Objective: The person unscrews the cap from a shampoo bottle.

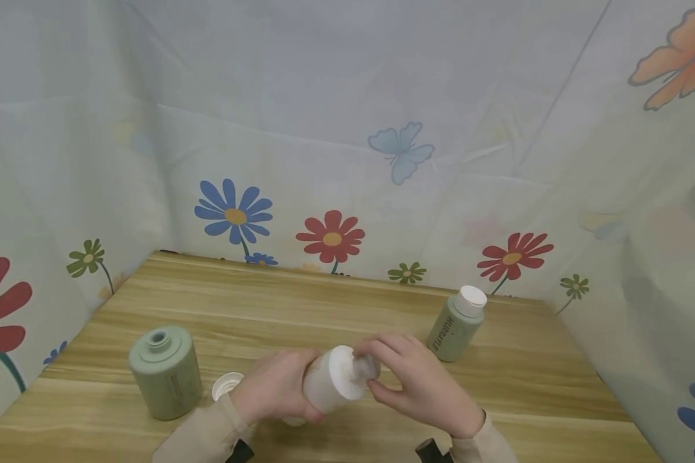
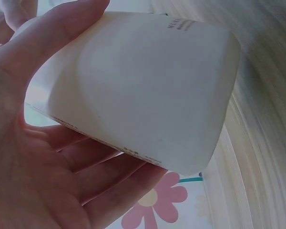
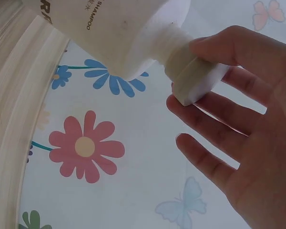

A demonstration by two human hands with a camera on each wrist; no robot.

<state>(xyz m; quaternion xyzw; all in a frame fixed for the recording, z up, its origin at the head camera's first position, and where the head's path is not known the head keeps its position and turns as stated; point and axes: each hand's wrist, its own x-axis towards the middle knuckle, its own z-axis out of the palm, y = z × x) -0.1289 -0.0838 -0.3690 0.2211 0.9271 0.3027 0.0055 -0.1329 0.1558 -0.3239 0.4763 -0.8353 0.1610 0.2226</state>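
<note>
My left hand (image 1: 280, 386) grips a white shampoo bottle (image 1: 327, 384) round its body, fingers and thumb on opposite sides. The bottle is held tilted over the table, its neck toward the right. In the left wrist view its smooth base end (image 2: 200, 95) points away from the palm. My right hand (image 1: 419, 386) pinches a pale cap (image 3: 193, 76) at the neck between thumb and fingertips. The right wrist view shows the cap on the neck (image 3: 164, 43), with the little finger held away from it.
On the left stands a green bottle (image 1: 168, 382) with a bare, open neck. A white cap (image 1: 227, 383) lies beside it, close to the left wrist. Farther right, a green bottle (image 1: 454, 331) carries a white cap. Flower-printed cloth (image 1: 301, 161) borders the wooden table (image 1: 301, 292).
</note>
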